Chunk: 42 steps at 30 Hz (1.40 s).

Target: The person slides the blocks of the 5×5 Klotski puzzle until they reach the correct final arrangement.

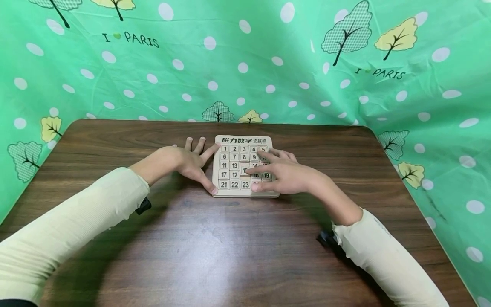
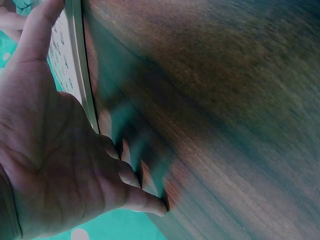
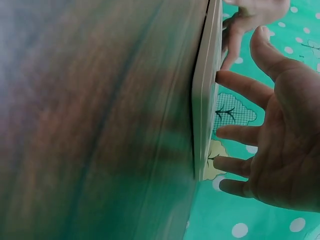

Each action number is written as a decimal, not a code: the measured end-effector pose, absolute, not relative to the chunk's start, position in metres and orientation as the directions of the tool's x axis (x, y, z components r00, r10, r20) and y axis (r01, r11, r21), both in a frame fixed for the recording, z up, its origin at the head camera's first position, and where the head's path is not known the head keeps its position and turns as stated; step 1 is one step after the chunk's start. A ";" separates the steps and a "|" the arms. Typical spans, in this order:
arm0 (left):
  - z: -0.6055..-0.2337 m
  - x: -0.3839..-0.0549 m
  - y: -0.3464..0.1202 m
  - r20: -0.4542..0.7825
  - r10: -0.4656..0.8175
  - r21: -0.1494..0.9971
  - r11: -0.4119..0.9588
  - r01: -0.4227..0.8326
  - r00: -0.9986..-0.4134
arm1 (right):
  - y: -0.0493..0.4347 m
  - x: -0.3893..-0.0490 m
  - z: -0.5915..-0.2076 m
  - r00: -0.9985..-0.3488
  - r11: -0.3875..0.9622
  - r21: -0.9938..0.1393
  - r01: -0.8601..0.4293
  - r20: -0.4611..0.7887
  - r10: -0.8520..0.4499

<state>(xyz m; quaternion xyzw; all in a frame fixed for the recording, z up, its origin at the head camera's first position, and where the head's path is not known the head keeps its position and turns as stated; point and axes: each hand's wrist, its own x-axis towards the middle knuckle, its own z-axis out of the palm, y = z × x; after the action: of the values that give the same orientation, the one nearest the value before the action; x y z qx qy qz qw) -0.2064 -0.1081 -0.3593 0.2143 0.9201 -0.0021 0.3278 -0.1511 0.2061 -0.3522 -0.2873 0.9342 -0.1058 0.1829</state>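
A pale number-puzzle board [image 1: 238, 193] with numbered square tiles and a printed title lies flat on the table. My left hand [image 1: 188, 164] is spread along its left side, thumb at the lower corner and index finger near the upper one. From the right, my right hand [image 1: 289, 174] reaches over the board with fingers extended. Its index fingertip touches a tile [image 1: 244, 171] near the middle, whose number is partly covered. Several right-hand tiles are hidden beneath that hand. In the right wrist view, the index fingertip meets the board's face [image 3: 218, 82] while the other fingers hover beside it.
The dark wood-grain table [image 1: 215, 247] extends toward me. Behind it and at both sides hangs a green dotted cloth [image 1: 230, 55] with printed trees, close to the table's far edge. Black straps [image 1: 143, 206] show under the pale sleeves [image 1: 92, 200].
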 end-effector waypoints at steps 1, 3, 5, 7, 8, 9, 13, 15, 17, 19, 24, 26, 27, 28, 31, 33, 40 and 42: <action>-0.359 -0.206 -0.108 -0.604 0.393 0.136 0.908 0.396 -0.693 | 0.206 -0.149 -0.352 -0.766 0.811 -0.308 -0.498 -0.282 -0.577; -0.358 -0.206 -0.108 -0.603 0.393 0.134 0.908 0.397 -0.694 | 0.206 -0.146 -0.351 -0.761 0.804 -0.312 -0.506 -0.276 -0.587; -0.358 -0.205 -0.108 -0.603 0.392 0.133 0.908 0.397 -0.695 | 0.206 -0.143 -0.351 -0.758 0.798 -0.312 -0.515 -0.268 -0.594; -0.357 -0.204 -0.108 -0.600 0.393 0.134 0.908 0.396 -0.697 | 0.206 -0.142 -0.351 -0.756 0.792 -0.311 -0.526 -0.257 -0.603; -0.357 -0.204 -0.108 -0.598 0.394 0.135 0.908 0.396 -0.698 | 0.206 -0.142 -0.352 -0.754 0.786 -0.313 -0.532 -0.248 -0.609; -0.357 -0.204 -0.108 -0.598 0.395 0.136 0.908 0.397 -0.698 | 0.206 -0.142 -0.352 -0.753 0.783 -0.317 -0.535 -0.241 -0.612; -0.358 -0.204 -0.108 -0.600 0.394 0.136 0.908 0.396 -0.696 | 0.204 -0.147 -0.356 -0.758 0.780 -0.328 -0.534 -0.224 -0.613; -0.357 -0.205 -0.107 -0.601 0.393 0.136 0.908 0.395 -0.696 | 0.202 -0.150 -0.357 -0.762 0.785 -0.327 -0.527 -0.228 -0.607; -0.357 -0.205 -0.107 -0.601 0.392 0.134 0.909 0.395 -0.697 | 0.199 -0.152 -0.358 -0.763 0.788 -0.320 -0.526 -0.233 -0.604; -0.357 -0.206 -0.108 -0.599 0.391 0.132 0.909 0.396 -0.698 | 0.195 -0.154 -0.358 -0.763 0.793 -0.314 -0.522 -0.243 -0.599; -0.359 -0.206 -0.109 -0.595 0.394 0.133 0.908 0.398 -0.701 | 0.188 -0.158 -0.358 -0.768 0.811 -0.297 -0.504 -0.276 -0.578; -0.358 -0.206 -0.109 -0.593 0.396 0.134 0.907 0.399 -0.701 | 0.188 -0.158 -0.359 -0.770 0.819 -0.292 -0.495 -0.289 -0.569; -0.358 -0.206 -0.109 -0.592 0.396 0.134 0.907 0.399 -0.702 | 0.188 -0.159 -0.359 -0.771 0.822 -0.288 -0.491 -0.294 -0.564; -0.359 -0.206 -0.109 -0.593 0.396 0.133 0.907 0.399 -0.702 | 0.189 -0.159 -0.359 -0.772 0.824 -0.285 -0.489 -0.297 -0.561; -0.359 -0.206 -0.109 -0.591 0.399 0.135 0.906 0.401 -0.701 | 0.194 -0.159 -0.359 -0.777 0.831 -0.276 -0.483 -0.303 -0.552; -0.359 -0.207 -0.109 -0.591 0.400 0.136 0.905 0.402 -0.700 | 0.199 -0.159 -0.359 -0.782 0.836 -0.273 -0.475 -0.304 -0.544; -0.359 -0.207 -0.109 -0.596 0.399 0.140 0.906 0.399 -0.696 | 0.211 -0.158 -0.358 -0.797 0.848 -0.267 -0.458 -0.299 -0.524; -0.359 -0.207 -0.109 -0.596 0.401 0.142 0.906 0.400 -0.696 | 0.209 -0.156 -0.358 -0.791 0.836 -0.271 -0.477 -0.283 -0.543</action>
<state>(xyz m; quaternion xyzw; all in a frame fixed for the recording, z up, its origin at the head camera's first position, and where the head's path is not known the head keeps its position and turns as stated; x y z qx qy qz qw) -0.2066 -0.1091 -0.3585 0.2173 0.9209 0.0006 0.3237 -0.1558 0.2095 -0.3581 -0.2708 0.9416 -0.0932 0.1772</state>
